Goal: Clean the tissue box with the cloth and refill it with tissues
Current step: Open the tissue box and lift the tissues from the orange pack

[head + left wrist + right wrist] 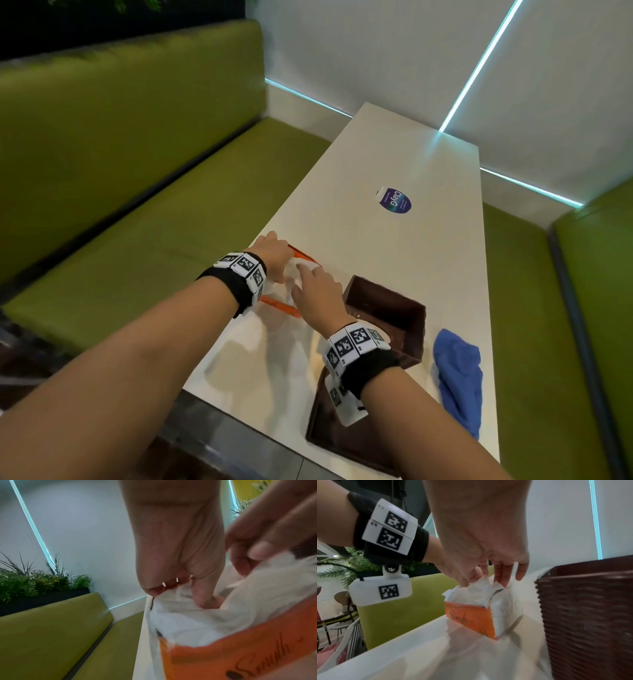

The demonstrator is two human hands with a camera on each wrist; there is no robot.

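An orange tissue pack [278,306] [469,618] stands on the white table [411,260] near its left edge. My left hand [274,255] [181,585] grips the torn plastic rim of the pack [240,655], with its thumb pushed inside. My right hand [318,294] [488,577] pinches the white tissues [476,595] [274,581] that stick out of the top. The brown woven tissue box [387,308] [590,615] stands open just right of the pack. Its brown lid [342,442] lies near the front edge under my right wrist. The blue cloth [459,373] lies crumpled to the right.
A round purple sticker [395,202] sits on the far half of the table. Green bench seats [137,222] run along the left and right sides, white walls with light strips behind. A planter [34,586] tops the left backrest.
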